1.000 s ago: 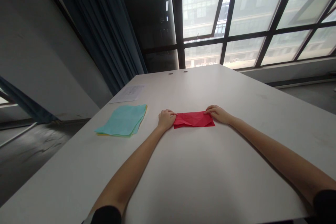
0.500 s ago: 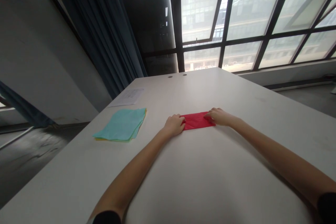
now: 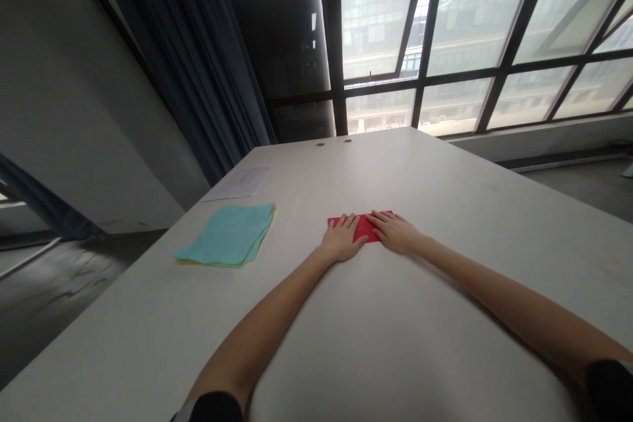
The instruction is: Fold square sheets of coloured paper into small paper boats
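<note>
A folded red paper (image 3: 364, 227) lies flat on the white table (image 3: 420, 316), a little beyond the middle. My left hand (image 3: 341, 241) rests flat on its left part with the fingers stretched out. My right hand (image 3: 394, 233) lies flat on its right part, fingers also extended. Both hands press down on the paper and cover most of it; only a small strip shows between and above them.
A stack of coloured sheets (image 3: 226, 235), light blue on top, lies to the left near the table edge. Beyond it lies a white printed sheet (image 3: 241, 182). Dark curtains (image 3: 198, 66) and large windows (image 3: 469, 33) stand behind the table.
The red paper is now narrower, folded in from its ends. Both hands moved towards each other and went from curled at the paper's ends to flat on top of it.
</note>
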{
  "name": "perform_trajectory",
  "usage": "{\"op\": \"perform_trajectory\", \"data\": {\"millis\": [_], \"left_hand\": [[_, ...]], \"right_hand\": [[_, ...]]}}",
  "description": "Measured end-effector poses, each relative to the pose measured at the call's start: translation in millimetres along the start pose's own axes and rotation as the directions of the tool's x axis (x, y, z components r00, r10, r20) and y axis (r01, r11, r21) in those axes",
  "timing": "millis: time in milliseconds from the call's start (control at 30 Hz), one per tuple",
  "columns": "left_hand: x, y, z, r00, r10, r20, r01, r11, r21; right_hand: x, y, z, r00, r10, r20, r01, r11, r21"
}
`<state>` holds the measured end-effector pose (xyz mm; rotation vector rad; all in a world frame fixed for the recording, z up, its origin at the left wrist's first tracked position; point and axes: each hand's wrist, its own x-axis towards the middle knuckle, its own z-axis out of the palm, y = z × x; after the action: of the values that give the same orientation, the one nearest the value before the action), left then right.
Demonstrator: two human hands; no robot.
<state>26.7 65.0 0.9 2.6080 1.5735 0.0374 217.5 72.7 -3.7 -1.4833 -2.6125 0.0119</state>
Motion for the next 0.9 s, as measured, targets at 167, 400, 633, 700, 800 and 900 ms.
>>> {"op": "perform_trajectory", "data": {"millis": [167,400,633,700,800,900], "left_hand": [[-3,-6,-4,0.999,-0.017,0.030,0.017,1.000,0.012],[-11,-25,-6,0.992,-0.112,0.049,0.110,0.993,0.048],[-11,-41,-6,0.981,-0.179,0.072,0.175,0.983,0.056],[-9,-42,-5,0.982,-0.175,0.069,0.172,0.984,0.049],[-7,-42,-2,0.984,-0.166,0.066,0.163,0.986,0.044],[-7,-42,0,0.984,-0.165,0.065,0.161,0.985,0.058]], "right_hand": [[0,14,6,0.993,0.063,0.099,-0.070,0.995,0.074],[-7,36,11,0.990,0.092,0.107,-0.102,0.990,0.092],[-13,41,13,0.990,0.110,0.086,-0.117,0.990,0.083],[-13,41,13,0.990,0.113,0.089,-0.121,0.989,0.085],[-13,42,14,0.988,0.122,0.090,-0.129,0.988,0.085],[-12,43,15,0.989,0.122,0.086,-0.129,0.988,0.085]]}}
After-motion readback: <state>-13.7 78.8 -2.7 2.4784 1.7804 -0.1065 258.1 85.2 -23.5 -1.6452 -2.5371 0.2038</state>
